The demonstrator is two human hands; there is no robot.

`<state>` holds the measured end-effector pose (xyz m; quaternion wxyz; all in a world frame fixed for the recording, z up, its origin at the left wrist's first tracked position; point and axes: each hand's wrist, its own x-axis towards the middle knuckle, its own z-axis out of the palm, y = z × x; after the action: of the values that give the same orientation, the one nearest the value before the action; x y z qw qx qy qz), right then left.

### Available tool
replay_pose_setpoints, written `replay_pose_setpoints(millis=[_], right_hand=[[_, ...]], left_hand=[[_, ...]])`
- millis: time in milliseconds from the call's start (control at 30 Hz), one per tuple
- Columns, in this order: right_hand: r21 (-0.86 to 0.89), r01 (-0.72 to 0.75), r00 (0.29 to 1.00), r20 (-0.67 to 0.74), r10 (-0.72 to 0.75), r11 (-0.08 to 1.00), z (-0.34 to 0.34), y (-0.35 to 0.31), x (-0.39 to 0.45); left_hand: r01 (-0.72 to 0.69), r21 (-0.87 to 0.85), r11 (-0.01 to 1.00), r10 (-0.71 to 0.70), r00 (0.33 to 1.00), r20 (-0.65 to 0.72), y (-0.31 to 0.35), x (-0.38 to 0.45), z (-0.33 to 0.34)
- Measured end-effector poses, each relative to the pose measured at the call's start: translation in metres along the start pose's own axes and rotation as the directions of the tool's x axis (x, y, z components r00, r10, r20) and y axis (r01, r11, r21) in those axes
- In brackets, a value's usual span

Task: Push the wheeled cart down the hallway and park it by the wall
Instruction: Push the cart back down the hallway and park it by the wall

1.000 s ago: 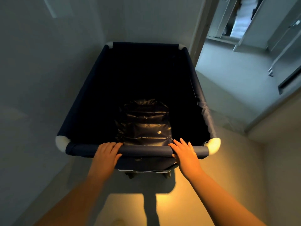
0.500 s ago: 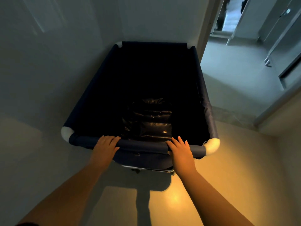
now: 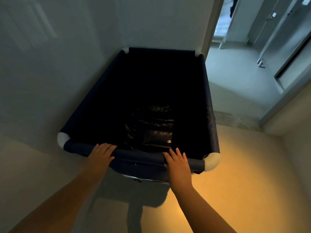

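Note:
A dark navy fabric cart [image 3: 212, 115] with white corner caps stands in front of me, its left side and far end close against the white wall [image 3: 67, 64]. My left hand [image 3: 101, 153] curls over the padded near rail [image 3: 138, 154], fingers wrapped on it. My right hand [image 3: 178, 163] rests on the same rail further right, fingers spread flat over the top. A shiny black puffy bundle [image 3: 151, 128] lies at the bottom of the cart. The wheels are hidden under the cart body.
A doorway [image 3: 223, 31] opens to the right of the cart's far end onto a grey-floored room with cabinet doors [image 3: 277, 39]. A raised threshold strip [image 3: 235, 120] crosses the floor right of the cart. Warm-lit floor [image 3: 235, 174] lies to my right.
The cart has rolled forward and swung left, ending closer to the left wall. My arms have stretched out. Both hands kept their places on the near rail.

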<state>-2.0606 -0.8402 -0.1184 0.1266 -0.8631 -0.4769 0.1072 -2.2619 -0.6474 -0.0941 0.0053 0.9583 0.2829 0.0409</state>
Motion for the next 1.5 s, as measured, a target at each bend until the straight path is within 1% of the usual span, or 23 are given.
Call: replay_pose_setpoints(millis=[133, 200, 233, 333, 467, 567, 600, 633, 700, 733, 767, 800, 900, 1000, 1133, 1200, 1267, 1400, 1500], right_hand=[[0.001, -0.055, 0.998, 0.005, 0.055, 0.998, 0.009, -0.045, 0.021], [-0.002, -0.078, 0.997, -0.007, 0.078, 0.997, 0.015, -0.063, 0.027], [-0.009, -0.082, 0.997, -0.014, 0.081, 0.997, 0.019, -0.07, 0.027], [-0.019, -0.096, 0.995, -0.042, 0.095, 0.995, 0.028, -0.086, 0.023], [-0.021, -0.093, 0.993, -0.071, 0.091, 0.995, 0.034, -0.102, 0.02], [-0.023, -0.091, 0.994, -0.07, 0.089, 0.996, 0.035, -0.107, 0.016], [-0.027, -0.086, 0.994, -0.066, 0.085, 0.996, 0.036, -0.106, 0.012], [-0.028, -0.083, 0.994, -0.067, 0.081, 0.996, 0.036, -0.105, 0.008], [-0.029, -0.072, 0.995, -0.065, 0.07, 0.997, 0.036, -0.099, -0.002], [-0.03, -0.062, 0.996, -0.058, 0.06, 0.998, 0.035, -0.095, -0.007], [-0.034, -0.05, 0.998, -0.044, 0.048, 0.998, 0.034, -0.091, -0.011], [-0.041, -0.04, 0.999, -0.024, 0.039, 0.998, 0.032, -0.085, -0.016], [-0.044, -0.015, 1.0, 0.021, 0.016, 0.999, 0.025, -0.067, -0.033], [-0.04, 0.01, 1.0, 0.028, -0.009, 0.999, 0.019, -0.049, -0.049], [-0.044, 0.034, 0.999, 0.036, -0.033, 0.998, 0.012, -0.036, -0.055], [-0.046, 0.037, 0.999, 0.036, -0.035, 0.998, 0.012, -0.034, -0.053], [-0.044, 0.039, 0.999, 0.03, -0.037, 0.998, 0.013, -0.032, -0.048], [-0.028, 0.034, 0.999, 0.012, -0.034, 0.999, 0.015, -0.034, -0.031], [-0.038, 0.026, 1.0, -0.005, -0.026, 0.999, 0.019, -0.041, -0.013]], left_hand=[[-0.028, -0.04, 0.999, 0.029, 0.999, 0.025, -0.054, 0.013, -0.003], [-0.04, -0.002, 0.999, 0.04, 0.999, -0.023, -0.075, 0.017, -0.003], [-0.048, 0.005, 0.999, 0.048, 0.999, -0.025, -0.085, 0.017, -0.003], [-0.056, -0.008, 0.998, 0.056, 0.998, 0.038, -0.103, 0.012, -0.006], [-0.071, 0.035, 0.997, 0.07, 0.997, 0.032, -0.117, 0.006, -0.005], [-0.057, 0.036, 0.998, 0.053, 0.994, 0.091, -0.116, 0.002, -0.009], [-0.05, 0.036, 0.998, 0.046, 0.995, 0.092, -0.115, -0.002, -0.011], [-0.051, 0.038, 0.998, 0.048, 0.997, 0.064, -0.114, -0.006, -0.009], [-0.027, 0.032, 0.999, 0.025, 0.998, 0.057, -0.106, -0.018, -0.005], [-0.002, 0.019, 1.0, 0.001, 0.997, 0.077, -0.101, -0.024, -0.008], [0.001, 0.019, 1.0, -0.002, 0.998, 0.058, -0.096, -0.029, -0.005], [0.02, 0.007, 1.0, -0.02, 0.997, 0.08, -0.09, -0.034, -0.006], [0.013, 0.031, 0.999, -0.017, 0.992, 0.122, -0.068, -0.056, -0.002], [0.007, 0.036, 0.999, -0.013, 0.984, 0.175, -0.045, -0.074, -0.002], [0.02, 0.05, 0.999, -0.025, 0.994, 0.108, -0.026, -0.081, 0.002], [0.064, 0.045, 0.997, -0.068, 0.994, 0.081, -0.022, -0.079, 0.002], [0.079, 0.049, 0.996, -0.082, 0.995, 0.054, -0.023, -0.071, 0.002], [0.048, 0.052, 0.997, -0.053, 0.994, 0.097, -0.036, -0.052, 0.004], [-0.006, 0.054, 0.998, 0.001, 0.997, 0.08, -0.052, -0.034, 0.005]])
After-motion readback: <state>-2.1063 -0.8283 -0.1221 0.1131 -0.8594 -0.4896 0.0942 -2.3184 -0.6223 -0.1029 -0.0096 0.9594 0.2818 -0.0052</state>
